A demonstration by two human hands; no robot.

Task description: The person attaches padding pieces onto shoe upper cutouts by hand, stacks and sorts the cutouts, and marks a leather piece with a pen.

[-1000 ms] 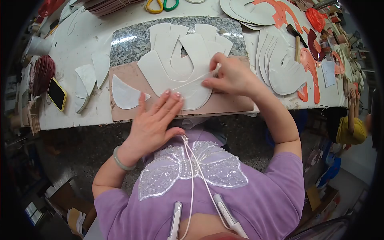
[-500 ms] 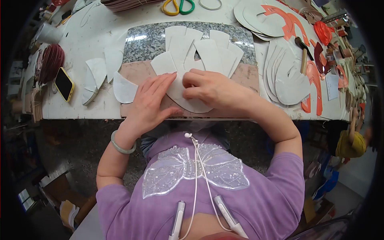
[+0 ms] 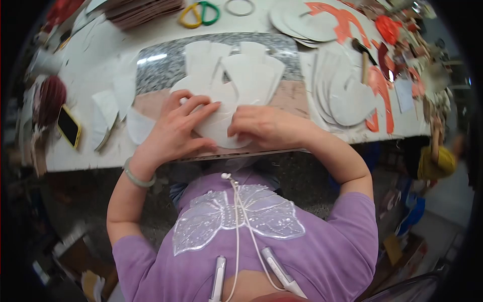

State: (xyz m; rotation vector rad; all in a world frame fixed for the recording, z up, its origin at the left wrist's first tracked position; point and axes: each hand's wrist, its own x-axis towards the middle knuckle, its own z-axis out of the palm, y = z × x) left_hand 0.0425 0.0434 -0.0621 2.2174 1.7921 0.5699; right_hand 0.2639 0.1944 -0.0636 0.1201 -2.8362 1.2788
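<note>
White pieces (image 3: 246, 83) (overlapping) beneath left hand (image 3: 175, 125), right hand (image 3: 265, 124).

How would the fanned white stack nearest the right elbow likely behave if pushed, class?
The stack would probably spread, since its pieces lie fanned. Each piece looks light for its size, being thin. Tipping seems unlikely: the stack lies low and flat on the table.

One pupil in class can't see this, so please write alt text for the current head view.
A person's left hand and right hand are close together at overlapping white pieces on a worktable. Stacked pieces lie to the right; a phone lies left.
</note>
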